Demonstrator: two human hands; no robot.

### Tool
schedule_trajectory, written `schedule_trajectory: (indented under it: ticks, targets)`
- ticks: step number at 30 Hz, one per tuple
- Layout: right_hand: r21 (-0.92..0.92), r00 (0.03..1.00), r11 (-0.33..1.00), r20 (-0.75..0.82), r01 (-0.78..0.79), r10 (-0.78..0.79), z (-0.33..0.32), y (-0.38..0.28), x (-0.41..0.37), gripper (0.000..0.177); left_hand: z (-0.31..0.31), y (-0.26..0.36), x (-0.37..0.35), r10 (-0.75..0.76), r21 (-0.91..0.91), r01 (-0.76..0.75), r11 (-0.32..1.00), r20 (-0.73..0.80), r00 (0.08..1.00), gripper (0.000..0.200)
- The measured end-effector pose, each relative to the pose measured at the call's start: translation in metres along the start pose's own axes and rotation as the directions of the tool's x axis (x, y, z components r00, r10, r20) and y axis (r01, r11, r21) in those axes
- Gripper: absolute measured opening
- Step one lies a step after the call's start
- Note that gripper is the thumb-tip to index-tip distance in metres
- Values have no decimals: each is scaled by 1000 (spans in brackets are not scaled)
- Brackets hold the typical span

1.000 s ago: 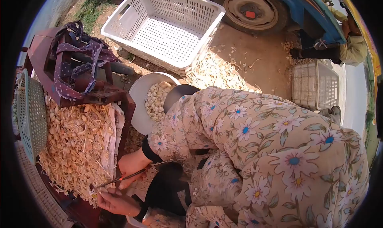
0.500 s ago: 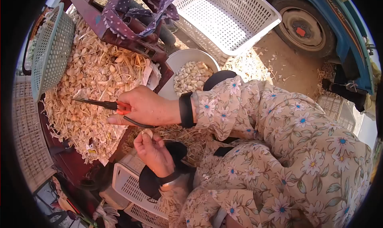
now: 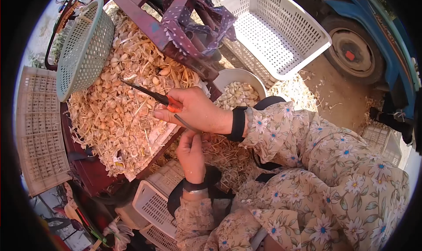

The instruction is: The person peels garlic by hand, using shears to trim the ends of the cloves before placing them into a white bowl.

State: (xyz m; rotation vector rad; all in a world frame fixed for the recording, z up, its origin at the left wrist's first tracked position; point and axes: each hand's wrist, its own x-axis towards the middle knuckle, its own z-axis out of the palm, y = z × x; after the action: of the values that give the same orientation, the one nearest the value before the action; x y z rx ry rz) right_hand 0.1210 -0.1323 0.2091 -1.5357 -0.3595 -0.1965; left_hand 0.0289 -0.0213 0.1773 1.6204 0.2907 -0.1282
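Observation:
A pair of scissors (image 3: 151, 94) with orange and black handles points to the upper left over a heap of garlic cloves and skins (image 3: 110, 119). Wrapped round its handles is my right hand (image 3: 198, 110). Just below, my left hand (image 3: 191, 156) is closed, its fingertips pinched together near the lower handle; what they hold is hidden. Peeled cloves (image 3: 239, 94) lie in a round metal bowl (image 3: 259, 83) beyond my right wrist.
A green basket (image 3: 85, 53) leans at the heap's left edge. A large white crate (image 3: 303, 60) stands behind the bowl, near a blue vehicle's wheel (image 3: 354, 50). Polka-dot cloth (image 3: 189, 20) hangs on a red frame. Another crate (image 3: 154, 207) sits below my left hand.
The view has shifted, so the scene sits further right and lower. My left hand has turned and come up closer under my right hand; the clove seen at its fingertips is now hidden.

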Motion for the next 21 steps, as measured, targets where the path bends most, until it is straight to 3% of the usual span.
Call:
schedule_trajectory:
  ticks: [2, 3, 4, 5, 6, 10, 11, 14, 15, 18, 21]
  targets:
    - [13, 1000, 1000, -3, -27, 27, -1, 0, -1, 47, -33, 20, 21, 252, 159, -229, 960, -143, 957, 16]
    - [67, 998, 995, 5, -70, 70, 2, 2, -2, 46, -56, 35, 36, 218, 263, -161, 951, -206, 954, 16]
    - [87, 997, 993, 20, -77, 75, 6, 4, -4, 46, -73, 43, 59, 332, 376, -234, 897, -220, 917, 17]
    - [102, 996, 992, 33, -80, 77, 9, 6, -5, 45, -86, 50, 81, 466, 547, -312, 777, -166, 869, 19]
    - [115, 996, 990, 43, -86, 81, 11, 8, -7, 45, -91, 59, 100, 486, 658, -299, 691, -117, 866, 22]
    - [111, 996, 993, 89, -28, 18, 24, 13, -12, 46, -60, 79, 152, 562, 699, -475, 534, 126, 817, 17]
    - [60, 989, 996, 131, -71, 63, 23, 10, -12, 44, -46, 84, 155, 559, 715, -503, 486, 188, 808, 17]
    - [106, 990, 993, 136, -46, 31, 27, 10, -13, 43, -32, 80, 170, 484, 826, -510, 241, 353, 801, 18]
    - [80, 986, 995, 163, -55, 41, 26, 11, -14, 42, -29, 76, 173, 563, 845, -517, 135, 364, 742, 21]
    - [84, 984, 994, 171, -63, 48, 29, 15, -15, 42, -32, 83, 168, 409, 849, -470, 241, 350, 843, 19]
    - [93, 983, 991, 166, -98, 82, 27, 13, -15, 43, -65, 78, 166, 397, 873, -322, 366, 166, 903, 18]
